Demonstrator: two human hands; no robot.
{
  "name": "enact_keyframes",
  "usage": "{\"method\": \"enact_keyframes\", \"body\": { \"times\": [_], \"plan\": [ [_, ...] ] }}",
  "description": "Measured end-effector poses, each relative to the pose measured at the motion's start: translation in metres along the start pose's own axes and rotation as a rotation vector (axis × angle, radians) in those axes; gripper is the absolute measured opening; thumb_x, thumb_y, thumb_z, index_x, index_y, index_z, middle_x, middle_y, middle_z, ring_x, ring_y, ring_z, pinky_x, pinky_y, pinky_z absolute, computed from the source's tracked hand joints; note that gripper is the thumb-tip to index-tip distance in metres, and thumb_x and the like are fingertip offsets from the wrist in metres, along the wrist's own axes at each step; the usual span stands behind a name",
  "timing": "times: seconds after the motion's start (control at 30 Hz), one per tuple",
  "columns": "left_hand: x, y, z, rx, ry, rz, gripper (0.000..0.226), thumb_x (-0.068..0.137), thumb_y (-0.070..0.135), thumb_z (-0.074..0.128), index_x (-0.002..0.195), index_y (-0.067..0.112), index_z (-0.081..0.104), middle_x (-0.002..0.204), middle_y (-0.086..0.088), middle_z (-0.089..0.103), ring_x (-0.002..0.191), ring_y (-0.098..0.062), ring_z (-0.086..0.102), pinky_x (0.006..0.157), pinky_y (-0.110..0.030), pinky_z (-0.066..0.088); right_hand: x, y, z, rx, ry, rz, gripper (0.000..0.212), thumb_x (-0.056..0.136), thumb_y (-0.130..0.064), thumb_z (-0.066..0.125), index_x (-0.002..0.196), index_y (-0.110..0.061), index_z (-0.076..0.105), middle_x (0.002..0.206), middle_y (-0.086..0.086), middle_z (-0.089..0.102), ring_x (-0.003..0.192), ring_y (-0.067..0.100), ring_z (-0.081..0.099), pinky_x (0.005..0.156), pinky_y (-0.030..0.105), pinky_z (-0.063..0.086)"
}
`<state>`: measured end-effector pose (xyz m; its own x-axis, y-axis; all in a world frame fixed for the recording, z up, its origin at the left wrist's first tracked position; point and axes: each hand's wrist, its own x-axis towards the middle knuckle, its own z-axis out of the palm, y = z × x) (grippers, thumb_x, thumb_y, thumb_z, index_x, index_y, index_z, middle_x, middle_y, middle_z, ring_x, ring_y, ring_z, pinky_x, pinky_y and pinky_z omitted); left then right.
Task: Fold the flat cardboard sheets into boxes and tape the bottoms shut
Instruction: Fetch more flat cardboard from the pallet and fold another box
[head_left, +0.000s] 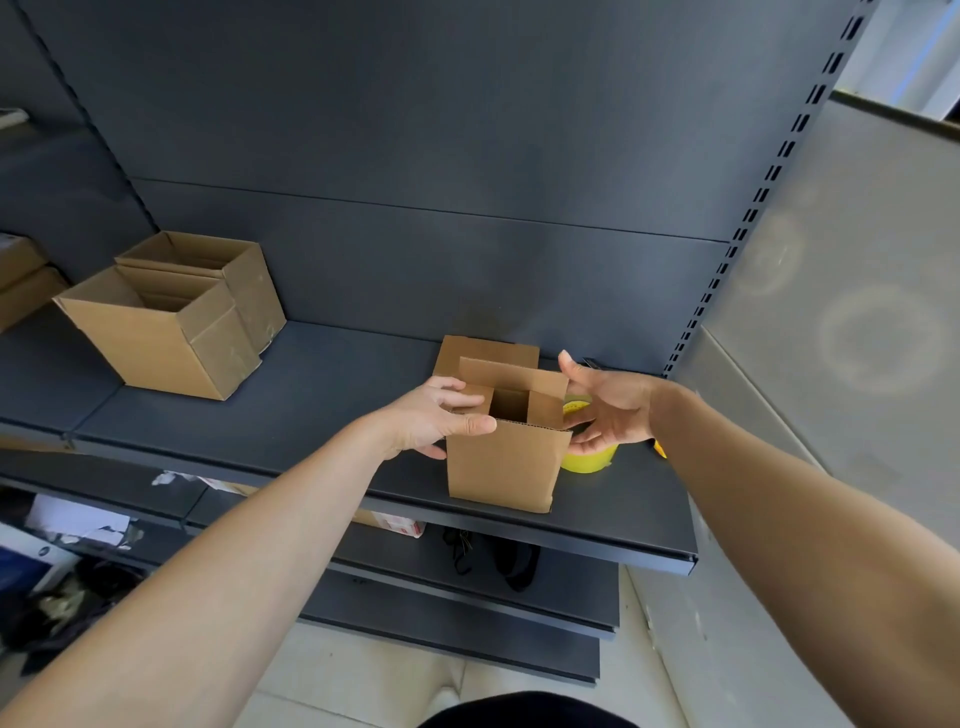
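Observation:
A small brown cardboard box (506, 462) stands upright on the dark shelf (311, 410), its upper flaps partly folded inward. My left hand (436, 418) grips its left top edge, thumb on the front rim and fingers on a side flap. My right hand (610, 410) is at the box's right side with fingers spread, touching its right wall. A yellow tape roll (589, 457) sits just behind and to the right of the box, partly hidden by my right hand. Two formed open boxes, one in front (156, 338) and one behind (228, 275), stand at the shelf's left.
A dark back panel rises behind the shelf, with a slotted upright (748, 218) at the right. Lower shelves (467, 582) hold papers, a small carton and black items. Flat cardboard (21, 280) lies at the far left edge. A small yellow item (660, 448) peeks out beside my right wrist.

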<state>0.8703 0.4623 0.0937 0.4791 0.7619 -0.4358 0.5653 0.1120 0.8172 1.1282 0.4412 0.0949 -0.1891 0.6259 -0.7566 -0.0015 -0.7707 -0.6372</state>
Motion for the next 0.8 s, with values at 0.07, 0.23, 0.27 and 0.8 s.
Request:
{"method": "enact_keyframes", "body": {
  "times": [0.07,0.23,0.27,0.8],
  "plan": [
    [0.001,0.001,-0.001,0.012,0.002,0.001,0.077,0.059,0.056,0.074,0.129,0.028,0.057,0.147,0.016,0.024,0.121,-0.011,0.037,0.081,-0.035,0.057,0.002,-0.001,0.000,-0.013,0.024,0.005,0.067,0.075,-0.072,0.053,0.120,-0.022,0.060,0.133,0.023,0.046,0.114,0.043,0.053,0.081,0.044,0.055],
    [-0.002,-0.003,-0.006,-0.048,-0.092,-0.031,0.080,0.056,0.043,0.081,0.130,0.028,0.056,0.149,0.020,0.019,0.129,-0.016,0.035,0.085,-0.037,0.056,0.004,-0.002,0.002,-0.041,0.013,0.045,0.076,0.075,-0.072,0.052,0.128,-0.018,0.056,0.135,0.023,0.045,0.112,0.045,0.054,0.083,0.047,0.055],
    [-0.003,-0.004,-0.008,-0.064,-0.128,-0.040,0.081,0.057,0.039,0.083,0.132,0.028,0.055,0.150,0.022,0.017,0.132,-0.017,0.033,0.087,-0.037,0.055,0.003,-0.002,0.004,-0.054,0.003,0.052,0.083,0.070,-0.069,0.060,0.134,-0.017,0.049,0.138,0.021,0.043,0.108,0.046,0.055,0.081,0.047,0.056],
    [0.002,-0.002,-0.015,0.001,-0.175,-0.041,0.067,0.069,0.036,0.079,0.132,0.033,0.054,0.149,0.022,0.016,0.128,-0.015,0.034,0.092,-0.038,0.052,0.009,0.009,0.017,-0.278,0.125,-0.044,0.045,0.080,-0.007,0.074,0.118,-0.020,0.056,0.142,0.013,0.042,0.093,0.032,0.064,0.068,0.036,0.059]
  ]
}}
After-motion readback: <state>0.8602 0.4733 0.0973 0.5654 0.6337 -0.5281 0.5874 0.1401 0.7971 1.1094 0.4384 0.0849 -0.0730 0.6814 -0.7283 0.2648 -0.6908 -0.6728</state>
